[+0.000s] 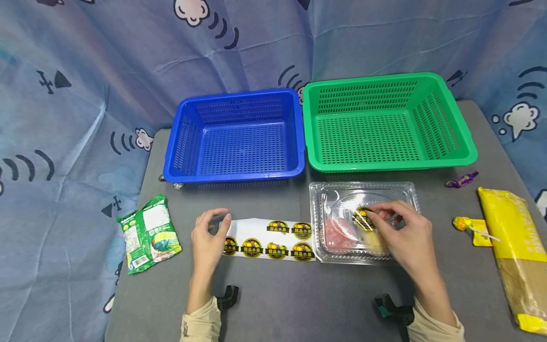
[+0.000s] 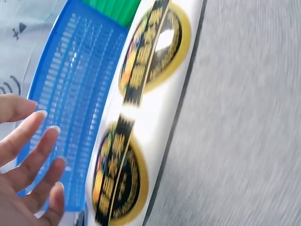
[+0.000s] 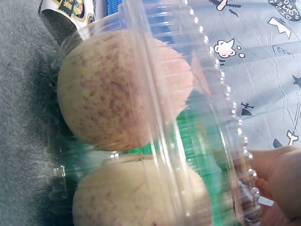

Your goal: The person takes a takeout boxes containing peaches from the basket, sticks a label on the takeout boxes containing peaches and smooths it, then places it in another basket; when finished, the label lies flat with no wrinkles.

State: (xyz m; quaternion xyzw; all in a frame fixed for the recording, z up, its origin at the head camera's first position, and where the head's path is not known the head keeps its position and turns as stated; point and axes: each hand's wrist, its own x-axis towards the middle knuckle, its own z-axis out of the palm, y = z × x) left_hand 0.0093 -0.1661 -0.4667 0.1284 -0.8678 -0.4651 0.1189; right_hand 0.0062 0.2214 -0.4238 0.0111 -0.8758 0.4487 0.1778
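Between thumb and forefinger, my right hand (image 1: 408, 232) pinches a round black-and-gold sticker (image 1: 363, 218) over the lid of a clear plastic box (image 1: 319, 202). Inside the box sit a pinkish fruit (image 1: 339, 235) and a yellowish one (image 1: 375, 243); the right wrist view shows them large and round, with a speckled fruit (image 3: 106, 89) nearest the top. My left hand (image 1: 207, 240) is at the left end of a white sticker sheet (image 1: 245, 228), its fingers loosely bent and holding nothing. Several matching stickers remain on that sheet, whose right end meets the box.
Behind stand a blue basket (image 1: 241, 178) and a green basket (image 1: 384, 166). A green snack packet (image 1: 151, 235) lies left. Toward the right are a purple-wrapped candy (image 1: 462, 180), a lollipop (image 1: 461, 223) and a long yellow package (image 1: 513, 237).
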